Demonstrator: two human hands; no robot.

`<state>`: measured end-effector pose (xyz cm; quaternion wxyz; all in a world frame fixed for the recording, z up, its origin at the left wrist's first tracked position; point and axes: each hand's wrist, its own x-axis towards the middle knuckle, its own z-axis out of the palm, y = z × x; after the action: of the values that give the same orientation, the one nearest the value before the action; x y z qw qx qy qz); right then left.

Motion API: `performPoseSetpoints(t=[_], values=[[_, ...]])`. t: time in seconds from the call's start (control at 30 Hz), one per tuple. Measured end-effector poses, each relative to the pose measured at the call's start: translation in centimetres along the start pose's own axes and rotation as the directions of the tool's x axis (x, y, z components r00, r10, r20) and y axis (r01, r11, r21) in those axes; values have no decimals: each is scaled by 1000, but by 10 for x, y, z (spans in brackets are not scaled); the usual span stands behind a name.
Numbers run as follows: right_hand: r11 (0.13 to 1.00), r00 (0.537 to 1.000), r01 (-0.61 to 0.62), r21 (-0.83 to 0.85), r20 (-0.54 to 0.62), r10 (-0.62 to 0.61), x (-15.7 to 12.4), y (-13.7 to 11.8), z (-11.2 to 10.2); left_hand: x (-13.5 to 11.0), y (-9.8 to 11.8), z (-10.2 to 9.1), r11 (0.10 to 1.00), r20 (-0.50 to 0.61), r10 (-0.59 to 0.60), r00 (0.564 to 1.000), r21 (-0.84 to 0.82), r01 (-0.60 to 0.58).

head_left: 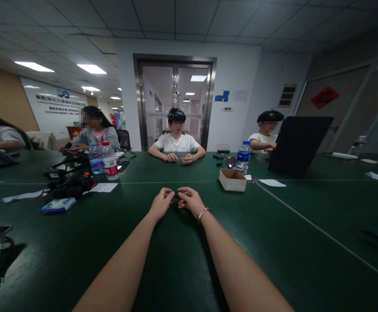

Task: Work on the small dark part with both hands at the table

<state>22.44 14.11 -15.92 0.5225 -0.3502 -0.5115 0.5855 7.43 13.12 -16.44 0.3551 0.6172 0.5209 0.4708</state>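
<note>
Above the green table, my left hand and my right hand face each other, fingertips almost meeting. Both are closed in a pinch, thumb against fingers. Between the fingertips shows a small dark thing, too small to name. A silver bracelet circles my right wrist. The open cardboard box stands beyond my right hand, off to the right, apart from it.
At left lie a blue-and-white packet, black cables and paper, with water bottles behind. Another bottle stands by the box. A black panel rises at right. Several people sit around, one directly opposite.
</note>
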Motion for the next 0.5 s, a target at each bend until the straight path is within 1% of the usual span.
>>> performPoseSetpoints(t=[0.1,0.2,0.27,0.37,0.43,0.5], values=[[1000,1000,22,-2,0,-22,1,2,-2,-1,1,0,995,-28,-35,999,96,37],[1000,1000,29,-3,1,-29,1,3,-3,-1,1,-1,984,-1,10,1000,178,-10],[1000,1000,23,1,-1,-23,1,2,-3,-1,0,-1,983,23,48,999,174,-51],[1000,1000,25,12,-17,-25,1,2,-4,-1,-1,-2,990,34,87,996,110,-91],[999,999,33,13,-21,-32,1,3,-4,-1,0,-1,994,23,73,997,81,-74],[999,999,35,13,-16,-34,1,3,-4,-2,1,-1,995,20,29,999,100,-31]])
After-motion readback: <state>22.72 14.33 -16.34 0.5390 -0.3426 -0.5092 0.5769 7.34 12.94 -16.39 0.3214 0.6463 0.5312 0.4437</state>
